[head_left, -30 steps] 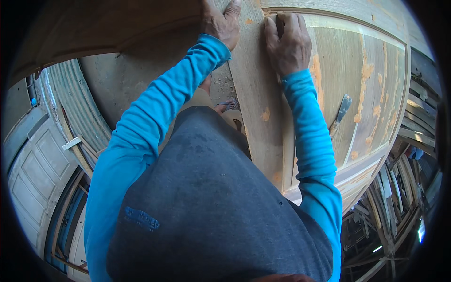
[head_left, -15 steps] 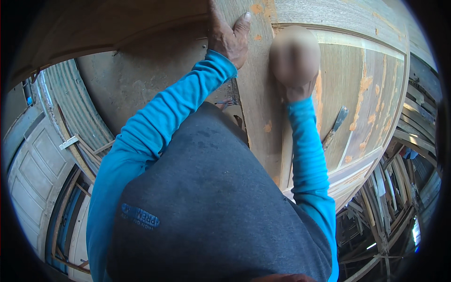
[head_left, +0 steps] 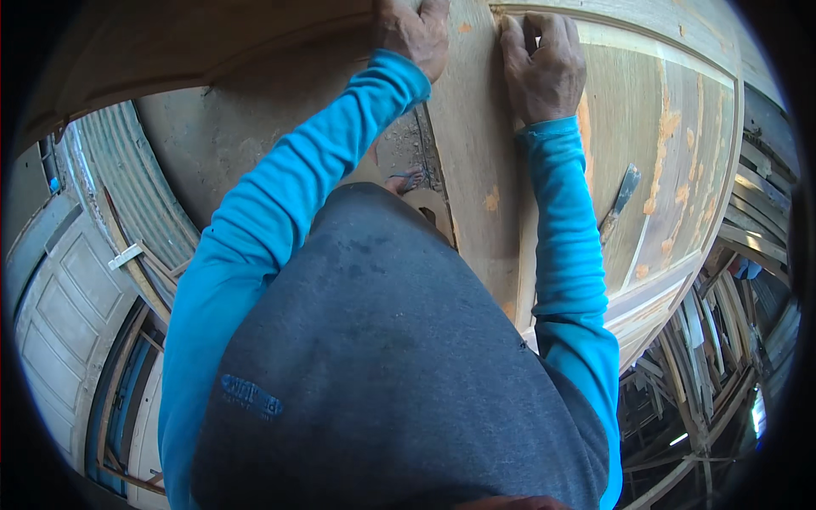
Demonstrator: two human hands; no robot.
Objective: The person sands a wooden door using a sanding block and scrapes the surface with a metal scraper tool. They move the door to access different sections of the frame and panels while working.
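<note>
A pale wooden panel door (head_left: 480,170) lies in front of me, patched with orange filler. At the top, my left hand (head_left: 412,42) is over the door's left edge, thumb side toward the wood; its fingertips are cut off by the picture's edge. My right hand (head_left: 546,72) is at the top left corner of a recessed panel (head_left: 616,102), against the moulding. Its fingers are bent and drawn together toward the thumb, and anything between them is too small to make out. Right of my right forearm, a putty knife (head_left: 623,197) rests on the panel, its handle partly behind the sleeve.
A dark brown wooden piece (head_left: 170,51) spans the upper left. Below it are the dusty floor (head_left: 246,110) and a corrugated sheet (head_left: 144,170). A white panel door (head_left: 72,314) stands at the left. Stacked timber strips (head_left: 714,340) crowd the right side.
My right hand, hidden behind a round blur earlier, now shows with bent fingers at the panel's corner. My left hand has shifted up, and its thumb is less stretched out.
</note>
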